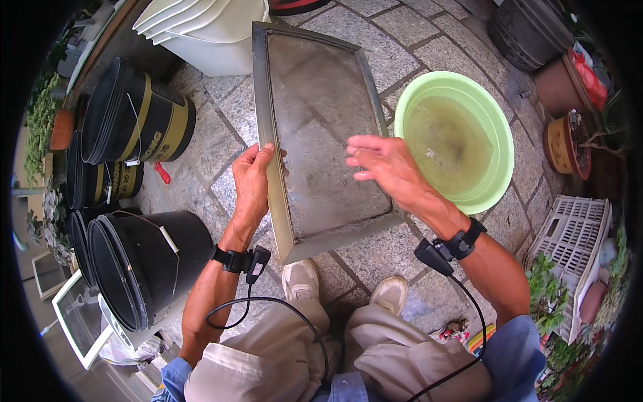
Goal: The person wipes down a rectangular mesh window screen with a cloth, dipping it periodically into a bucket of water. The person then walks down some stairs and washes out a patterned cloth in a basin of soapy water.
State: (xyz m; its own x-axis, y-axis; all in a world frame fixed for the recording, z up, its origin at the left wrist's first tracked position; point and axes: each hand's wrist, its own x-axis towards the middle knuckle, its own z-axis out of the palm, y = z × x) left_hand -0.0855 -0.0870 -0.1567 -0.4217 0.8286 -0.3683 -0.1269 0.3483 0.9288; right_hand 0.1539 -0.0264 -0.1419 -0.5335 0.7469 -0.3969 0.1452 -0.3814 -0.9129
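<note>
My left hand (pixel 253 178) grips the left side of a metal-framed mesh screen (pixel 321 115), thumb on the near face and fingers showing behind the mesh. The screen stands tilted over the stone paving, and its mesh looks dusty and stained. In front of the screen's right half is my right hand (pixel 384 163), fingers apart and holding nothing; whether it touches the mesh I cannot tell. Just right of the screen sits a light green plastic basin (pixel 504 166) with murky, yellowish water (pixel 447 145) in it.
Black buckets (pixel 166 236) with wire handles stand at the left, near a red-handled object (pixel 162 173). White plastic bins (pixel 211 50) are nested at the top. Along the right are a plant pot (pixel 560 151), a white plastic crate (pixel 572 221) and succulents (pixel 547 286).
</note>
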